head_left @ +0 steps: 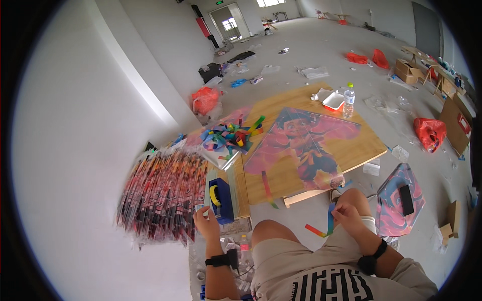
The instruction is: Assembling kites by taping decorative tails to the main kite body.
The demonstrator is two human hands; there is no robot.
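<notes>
My right hand (347, 216) is closed on a rainbow ribbon (330, 220), which hangs above my lap with its red-yellow end bent to the left. My left hand (206, 223) is beside the near end of a blue tape dispenser (224, 204) that carries a yellow roll (215, 194). The fingers of that hand are bent together, and whatever they pinch is too small to make out. On the wooden table (369, 143) lies a kite (307, 145) printed with a cartoon figure. One striped ribbon (267, 189) hangs from its near left part.
A heap of rainbow ribbons (233, 135) lies at the table's left. Beyond the dispenser, many wrapped kites (160, 193) stack against the wall. A water bottle (349, 100) and white-and-red tray (333, 102) stand at the far corner. Right of my knee, a dark phone-like slab (405, 199) rests on a folded kite (389, 210).
</notes>
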